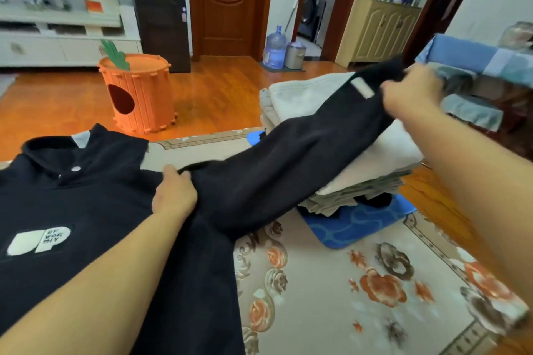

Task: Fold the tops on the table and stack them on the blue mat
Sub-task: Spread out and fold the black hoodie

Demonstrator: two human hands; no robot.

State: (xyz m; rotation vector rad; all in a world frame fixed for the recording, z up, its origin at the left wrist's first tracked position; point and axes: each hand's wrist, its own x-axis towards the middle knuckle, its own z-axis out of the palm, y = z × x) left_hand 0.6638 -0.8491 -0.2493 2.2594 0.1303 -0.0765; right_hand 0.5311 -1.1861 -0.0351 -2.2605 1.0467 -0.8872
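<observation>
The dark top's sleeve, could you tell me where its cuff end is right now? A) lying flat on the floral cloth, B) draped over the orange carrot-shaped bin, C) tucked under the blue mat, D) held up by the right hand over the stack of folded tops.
D: the right hand grips the cuff of the dark top, stretching its sleeve above the stack of folded tops on the blue mat.

The dark top (86,210) runs off the left and bottom edges of the frame. The blue mat (354,228) lies mostly hidden under the stacked tops (331,112). Shelf items at the upper left are blurred.
</observation>
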